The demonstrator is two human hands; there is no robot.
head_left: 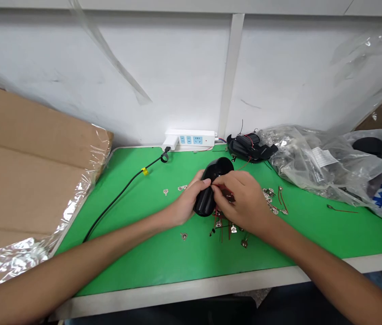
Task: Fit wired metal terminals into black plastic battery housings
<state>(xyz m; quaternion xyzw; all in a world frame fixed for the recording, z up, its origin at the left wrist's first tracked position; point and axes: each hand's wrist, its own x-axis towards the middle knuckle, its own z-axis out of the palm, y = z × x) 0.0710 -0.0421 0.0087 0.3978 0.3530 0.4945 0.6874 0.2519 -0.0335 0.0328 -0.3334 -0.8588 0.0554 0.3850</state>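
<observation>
Right hand (245, 198), probably on casing (206, 201)

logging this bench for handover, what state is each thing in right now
Glossy black plastic housing: held tilted
Left hand: wrapped round the housing
Right hand: thumb and fingertip pinched together at the housing; anything between them unclear
White rectangular power strip: white block adapter plugged in
Thin black cable: connected to the adapter
Small silvery metal contacts: scattered loose, some wired
Crumpled clear plastic bag: filled
</observation>
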